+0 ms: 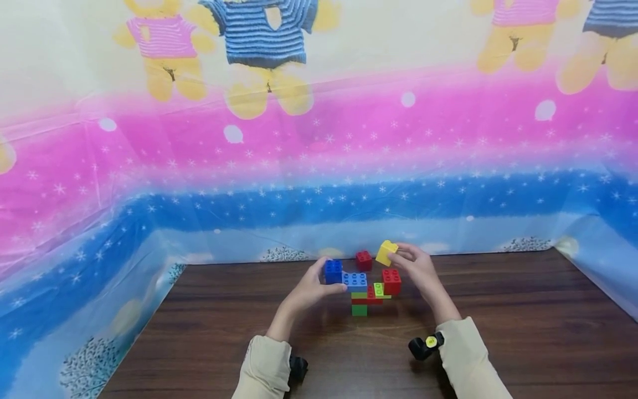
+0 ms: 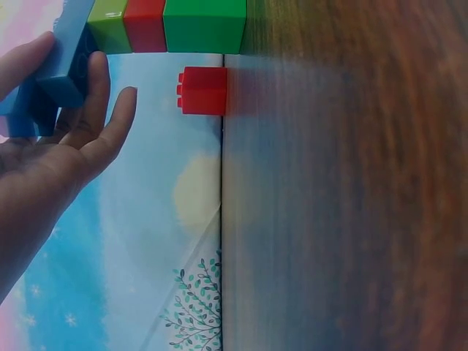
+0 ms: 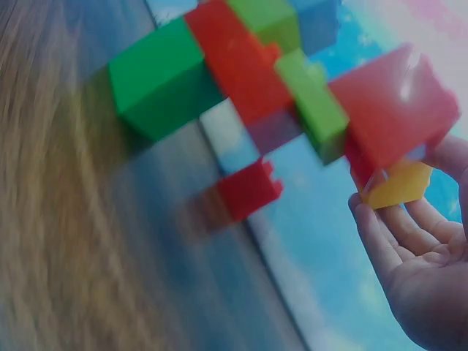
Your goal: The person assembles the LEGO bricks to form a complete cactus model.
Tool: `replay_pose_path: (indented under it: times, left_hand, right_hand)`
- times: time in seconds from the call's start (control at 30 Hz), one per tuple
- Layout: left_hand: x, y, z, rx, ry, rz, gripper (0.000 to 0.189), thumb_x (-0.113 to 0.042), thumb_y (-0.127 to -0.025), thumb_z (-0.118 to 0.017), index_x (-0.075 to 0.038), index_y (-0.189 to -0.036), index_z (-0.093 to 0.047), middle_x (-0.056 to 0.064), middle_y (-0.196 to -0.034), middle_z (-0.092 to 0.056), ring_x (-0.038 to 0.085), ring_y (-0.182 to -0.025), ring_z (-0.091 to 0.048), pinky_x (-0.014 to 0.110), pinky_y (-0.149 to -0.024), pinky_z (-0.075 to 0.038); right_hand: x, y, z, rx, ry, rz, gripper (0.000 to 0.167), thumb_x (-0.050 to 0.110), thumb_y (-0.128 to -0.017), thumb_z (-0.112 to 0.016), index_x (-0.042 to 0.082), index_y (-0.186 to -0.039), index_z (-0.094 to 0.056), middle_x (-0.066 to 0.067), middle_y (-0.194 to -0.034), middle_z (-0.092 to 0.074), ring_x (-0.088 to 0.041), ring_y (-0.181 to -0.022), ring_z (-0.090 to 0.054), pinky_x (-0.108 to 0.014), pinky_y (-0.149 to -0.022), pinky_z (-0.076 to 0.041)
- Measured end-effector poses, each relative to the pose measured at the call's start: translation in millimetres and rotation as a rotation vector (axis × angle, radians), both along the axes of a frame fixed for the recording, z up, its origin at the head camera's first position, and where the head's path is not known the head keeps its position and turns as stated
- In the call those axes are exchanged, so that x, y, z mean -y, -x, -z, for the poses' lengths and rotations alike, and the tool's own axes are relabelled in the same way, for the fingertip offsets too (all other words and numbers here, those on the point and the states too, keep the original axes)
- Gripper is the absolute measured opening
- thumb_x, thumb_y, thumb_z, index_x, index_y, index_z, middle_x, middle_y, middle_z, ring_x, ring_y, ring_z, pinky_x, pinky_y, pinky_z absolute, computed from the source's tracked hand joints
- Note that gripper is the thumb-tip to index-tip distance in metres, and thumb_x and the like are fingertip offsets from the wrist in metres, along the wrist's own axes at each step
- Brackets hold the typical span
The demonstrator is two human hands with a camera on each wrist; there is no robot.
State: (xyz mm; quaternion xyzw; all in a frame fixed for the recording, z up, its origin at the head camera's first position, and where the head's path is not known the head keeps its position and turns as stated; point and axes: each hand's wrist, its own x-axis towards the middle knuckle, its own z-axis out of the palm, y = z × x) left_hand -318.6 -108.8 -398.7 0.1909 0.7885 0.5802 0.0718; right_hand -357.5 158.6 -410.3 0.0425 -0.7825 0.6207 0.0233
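Note:
A stacked model of toy building bricks stands on the table, with a green brick (image 1: 359, 310) at its base and a red brick (image 2: 144, 26) and lime bricks (image 1: 379, 290) above. On its left side, my left hand (image 1: 308, 287) grips the blue bricks (image 1: 355, 281), thumb in front and fingers behind. A taller red brick (image 1: 391, 281) sits at the model's right end. My right hand (image 1: 417, 269) pinches a yellow brick (image 1: 386, 253), tilted and raised just behind that red brick. In the right wrist view, the red brick partly hides the yellow brick (image 3: 401, 184).
One loose red brick (image 1: 364, 260) sits behind the model near the table's far edge. The dark wooden table (image 1: 224, 327) meets a printed cloth backdrop (image 1: 319, 199) at the back and sides. Black wrist cameras (image 1: 423, 347) are worn at both cuffs.

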Motion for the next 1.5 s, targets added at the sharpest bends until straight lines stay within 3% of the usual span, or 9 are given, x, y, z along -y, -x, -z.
replay_pose_path:
  times: [0.2, 0.3, 0.53, 0.87, 1.23, 1.5]
  left_hand:
    - [-0.2, -0.4, 1.2, 0.009, 0.002, -0.009, 0.057, -0.02, -0.091, -0.069, -0.009, -0.139, -0.041, 0.018, -0.13, -0.057, 0.031, -0.12, -0.057, 0.05, -0.104, -0.048]
    - [-0.3, -0.4, 1.4, 0.011, 0.002, -0.01, 0.058, -0.021, -0.091, -0.069, -0.009, -0.139, -0.041, 0.018, -0.131, -0.057, 0.032, -0.121, -0.057, 0.051, -0.104, -0.048]
    - [-0.2, 0.6, 0.8, 0.003, -0.001, 0.004, 0.057, -0.02, -0.092, -0.068, -0.007, -0.139, -0.04, 0.018, -0.13, -0.058, 0.031, -0.12, -0.057, 0.049, -0.103, -0.049]
    - [0.5, 0.2, 1.5, 0.011, 0.005, -0.003, 0.057, -0.021, -0.092, -0.068, -0.008, -0.14, -0.04, 0.017, -0.132, -0.057, 0.032, -0.121, -0.057, 0.05, -0.105, -0.047]
    - [0.3, 1.4, 1.2, 0.005, -0.002, 0.014, 0.054, -0.02, -0.092, -0.067, -0.006, -0.138, -0.04, 0.018, -0.13, -0.058, 0.031, -0.119, -0.058, 0.049, -0.103, -0.049]
    - [-0.2, 2.1, 1.2, 0.018, -0.001, 0.016, 0.053, -0.02, -0.092, -0.067, -0.006, -0.136, -0.041, 0.019, -0.128, -0.058, 0.03, -0.117, -0.059, 0.048, -0.101, -0.05]
  right_hand:
    - [9, -7.8, -13.4, -0.027, -0.03, -0.065, 0.052, 0.027, -0.093, -0.065, 0.002, -0.136, -0.049, -0.026, -0.137, -0.055, -0.027, -0.111, -0.062, -0.022, -0.077, -0.052]
    - [13, -10.8, -17.0, -0.035, -0.048, -0.096, 0.051, 0.027, -0.093, -0.065, 0.002, -0.135, -0.05, -0.025, -0.135, -0.057, -0.031, -0.118, -0.058, -0.023, -0.081, -0.053]
    - [23, -17.6, -23.8, -0.066, -0.1, -0.156, 0.045, 0.026, -0.093, -0.065, 0.004, -0.131, -0.054, -0.021, -0.13, -0.061, -0.035, -0.122, -0.056, -0.042, -0.098, -0.052]
    - [28, -22.7, -25.2, -0.118, -0.183, -0.24, 0.044, 0.029, -0.092, -0.067, 0.004, -0.127, -0.057, -0.021, -0.126, -0.064, -0.036, -0.119, -0.06, -0.044, -0.094, -0.054]
    - [29, -24.8, -24.1, -0.173, -0.231, -0.318, 0.043, 0.027, -0.093, -0.066, 0.004, -0.128, -0.057, -0.022, -0.123, -0.065, -0.033, -0.11, -0.064, -0.036, -0.083, -0.058]
    - [29, -27.2, -26.2, -0.195, -0.25, -0.349, 0.039, 0.028, -0.093, -0.066, 0.004, -0.124, -0.06, -0.02, -0.118, -0.068, -0.027, -0.104, -0.067, -0.036, -0.083, -0.058]
